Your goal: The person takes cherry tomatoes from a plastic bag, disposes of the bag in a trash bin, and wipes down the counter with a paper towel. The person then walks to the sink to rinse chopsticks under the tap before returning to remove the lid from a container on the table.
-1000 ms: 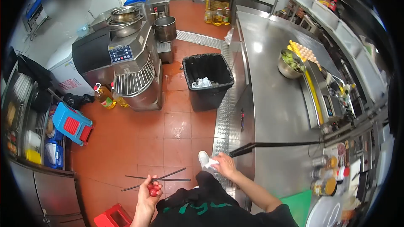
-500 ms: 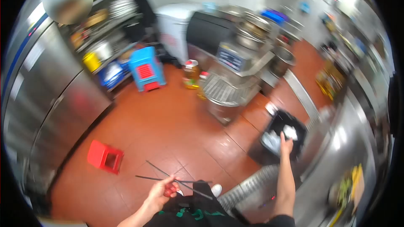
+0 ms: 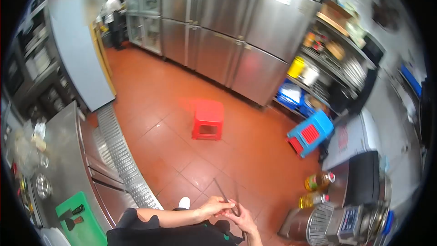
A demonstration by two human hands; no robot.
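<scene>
Both hands meet low in the view, in front of my dark clothing. My left hand [image 3: 214,208] is closed, its fingertips pinching at the thin dark chopsticks [image 3: 221,188]. Against it, my right hand [image 3: 245,221] curls its fingers around the same chopsticks. One stick points up and to the left above the hands; the other is smeared by motion. Part of their length is hidden behind the fingers. Beyond the hands a red plastic stool [image 3: 208,116] stands on the red tiled floor [image 3: 173,148].
Steel refrigerators [image 3: 218,23] line the back. A steel counter [image 3: 61,150] on the left carries a green cutting board [image 3: 84,225] with two dark-bladed tools. Right are a blue stool [image 3: 321,130], oil bottles [image 3: 318,181] and a steel machine [image 3: 330,223]. A person [image 3: 114,16] stands far left.
The view has swung left, toward the refrigerators. My right hand, earlier over a black bin holding white material, has joined my left hand at the chopsticks. The bin is out of view.
</scene>
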